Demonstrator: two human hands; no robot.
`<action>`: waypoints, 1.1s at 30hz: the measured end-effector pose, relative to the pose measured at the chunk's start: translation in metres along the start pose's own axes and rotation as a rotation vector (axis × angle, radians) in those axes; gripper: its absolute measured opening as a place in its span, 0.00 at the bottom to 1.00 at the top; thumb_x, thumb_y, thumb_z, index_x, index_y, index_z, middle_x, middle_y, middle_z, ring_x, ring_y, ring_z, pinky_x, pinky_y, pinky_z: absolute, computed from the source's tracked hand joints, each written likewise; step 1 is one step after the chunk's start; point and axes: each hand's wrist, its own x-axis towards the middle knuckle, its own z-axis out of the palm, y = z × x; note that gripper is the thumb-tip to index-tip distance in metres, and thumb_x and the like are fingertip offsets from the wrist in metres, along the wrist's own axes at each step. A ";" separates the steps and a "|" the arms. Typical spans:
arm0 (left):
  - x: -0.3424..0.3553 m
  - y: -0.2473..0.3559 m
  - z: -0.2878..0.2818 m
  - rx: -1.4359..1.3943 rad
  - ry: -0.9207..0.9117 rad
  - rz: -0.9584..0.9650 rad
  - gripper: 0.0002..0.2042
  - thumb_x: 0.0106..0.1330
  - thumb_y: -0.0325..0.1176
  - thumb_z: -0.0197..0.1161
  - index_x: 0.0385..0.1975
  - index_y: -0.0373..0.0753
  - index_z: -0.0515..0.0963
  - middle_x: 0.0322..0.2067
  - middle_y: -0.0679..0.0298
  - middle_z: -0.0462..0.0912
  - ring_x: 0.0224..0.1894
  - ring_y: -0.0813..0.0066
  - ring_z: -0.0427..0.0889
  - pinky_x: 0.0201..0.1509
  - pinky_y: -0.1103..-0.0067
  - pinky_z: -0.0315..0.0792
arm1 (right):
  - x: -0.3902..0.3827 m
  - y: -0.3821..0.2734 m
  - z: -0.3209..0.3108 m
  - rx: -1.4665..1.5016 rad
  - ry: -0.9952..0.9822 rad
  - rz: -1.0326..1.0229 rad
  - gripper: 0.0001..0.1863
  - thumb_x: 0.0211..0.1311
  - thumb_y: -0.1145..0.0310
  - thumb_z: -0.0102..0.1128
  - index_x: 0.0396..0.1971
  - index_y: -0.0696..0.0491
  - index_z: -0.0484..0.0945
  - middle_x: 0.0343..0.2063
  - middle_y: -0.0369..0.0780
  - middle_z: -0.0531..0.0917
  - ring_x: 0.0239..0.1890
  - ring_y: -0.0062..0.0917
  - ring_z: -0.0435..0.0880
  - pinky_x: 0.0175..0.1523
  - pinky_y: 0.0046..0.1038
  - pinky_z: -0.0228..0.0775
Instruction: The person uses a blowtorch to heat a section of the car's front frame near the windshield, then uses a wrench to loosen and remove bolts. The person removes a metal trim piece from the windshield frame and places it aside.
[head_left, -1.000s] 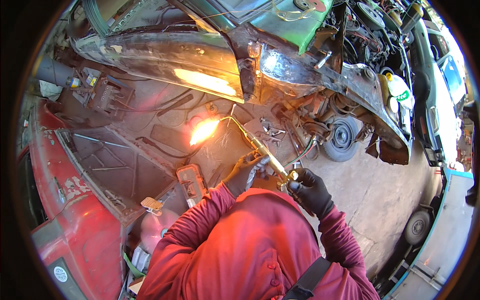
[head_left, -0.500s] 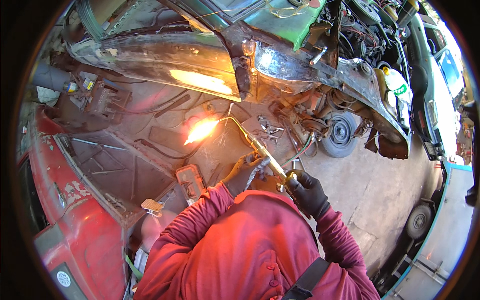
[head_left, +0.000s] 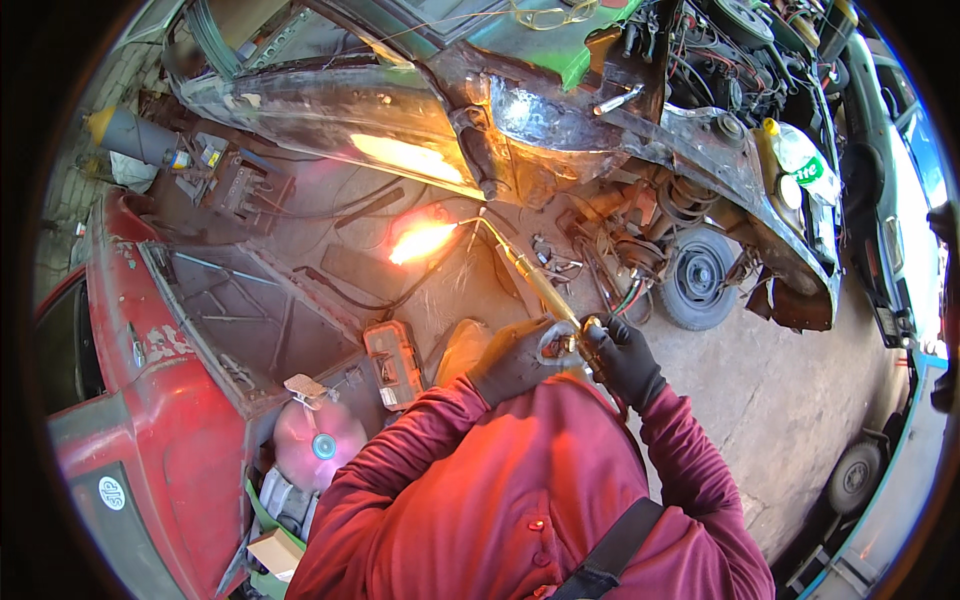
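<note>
My right hand point(head_left: 625, 362), in a black glove, is wrapped round the rear of a brass gas torch point(head_left: 535, 285). The torch points up and to the left, its thin bent neck ending in a bright orange-yellow flame point(head_left: 422, 241). My left hand point(head_left: 512, 360), also black-gloved, is closed just left of the torch's rear. A small shiny metal piece point(head_left: 557, 345) shows at its fingers; whether it is a separate tool or a torch valve I cannot tell. Beyond the flame stands a stripped car body point(head_left: 320, 115) with a brightly lit lower panel.
A wheel point(head_left: 697, 277) and exposed suspension parts sit at the right of the body. A red car panel point(head_left: 185, 470) stands at left, near an orange case point(head_left: 393, 362) and a pinkish round container point(head_left: 318, 440). Hoses point(head_left: 405, 290) and loose metal parts point(head_left: 555, 258) lie on the floor.
My left hand has moved right, up against the torch's rear. The flame and torch tip have shifted slightly right in view. The whole scene has shifted a little with my head.
</note>
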 end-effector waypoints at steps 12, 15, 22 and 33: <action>0.004 -0.013 0.005 0.356 0.011 0.246 0.16 0.70 0.40 0.69 0.53 0.40 0.83 0.42 0.54 0.86 0.41 0.52 0.86 0.45 0.62 0.79 | 0.004 0.003 -0.017 0.059 -0.044 -0.013 0.23 0.80 0.49 0.59 0.54 0.54 0.81 0.30 0.30 0.81 0.24 0.12 0.76 0.26 0.20 0.71; 0.001 -0.020 0.005 0.382 0.011 0.256 0.16 0.71 0.40 0.68 0.55 0.41 0.83 0.45 0.54 0.86 0.43 0.52 0.87 0.47 0.62 0.80 | 0.001 0.002 -0.017 0.034 -0.058 -0.048 0.23 0.80 0.48 0.58 0.54 0.55 0.80 0.30 0.30 0.81 0.24 0.12 0.76 0.28 0.20 0.71; 0.001 -0.018 0.005 0.385 0.009 0.249 0.17 0.71 0.41 0.68 0.55 0.41 0.83 0.46 0.55 0.87 0.45 0.53 0.87 0.49 0.62 0.80 | 0.003 0.000 -0.015 -0.029 -0.051 -0.118 0.22 0.82 0.50 0.56 0.53 0.55 0.81 0.31 0.30 0.81 0.26 0.12 0.76 0.29 0.20 0.72; 0.005 -0.017 0.008 0.374 0.039 0.330 0.16 0.70 0.39 0.67 0.54 0.42 0.82 0.42 0.57 0.86 0.44 0.55 0.85 0.48 0.62 0.79 | 0.004 0.005 -0.019 -0.030 -0.037 -0.118 0.21 0.82 0.51 0.55 0.53 0.54 0.81 0.31 0.30 0.81 0.25 0.12 0.76 0.29 0.20 0.72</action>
